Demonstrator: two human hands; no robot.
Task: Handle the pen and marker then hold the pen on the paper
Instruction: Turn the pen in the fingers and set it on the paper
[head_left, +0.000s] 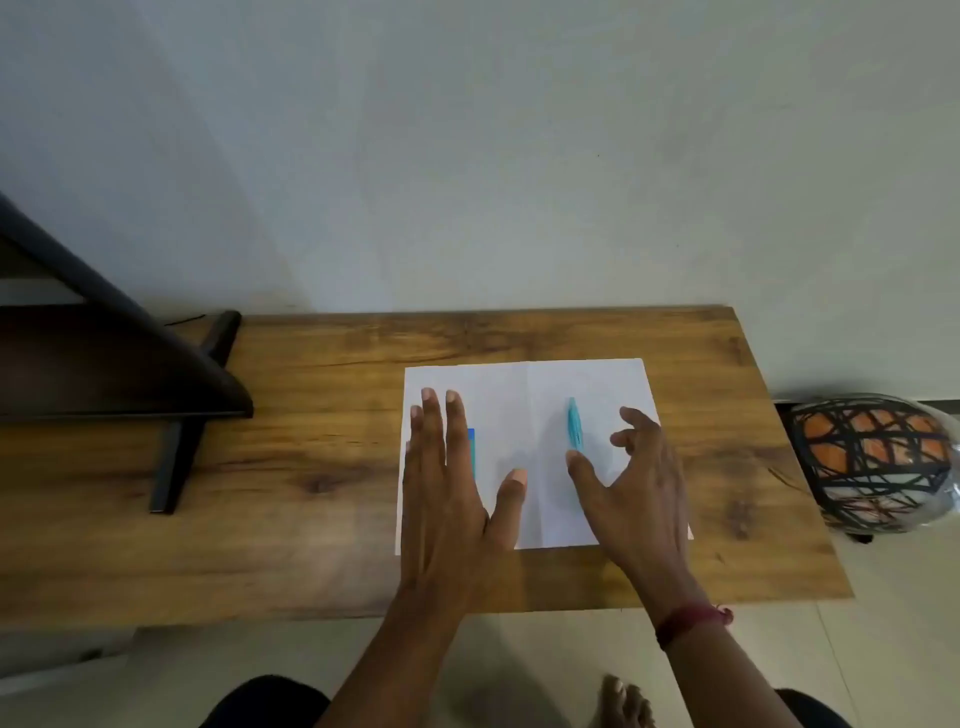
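A white sheet of paper (524, 384) lies on the wooden table (311, 467). A light-blue pen (573, 423) rests on the paper's right half, pointing away from me. My right hand (634, 499) hovers beside it with fingers spread and curled, thumb tip just below the pen's near end; I cannot tell if it touches. My left hand (452, 493) lies flat and open over the paper's left half. A darker blue object (471, 452), perhaps the marker, shows only as a strip beside its fingers, mostly hidden.
A dark monitor or screen on a black stand (171, 441) occupies the table's left side. A basket-like object with orange and black pattern (872, 462) sits off the table's right edge. A pale wall runs behind the table.
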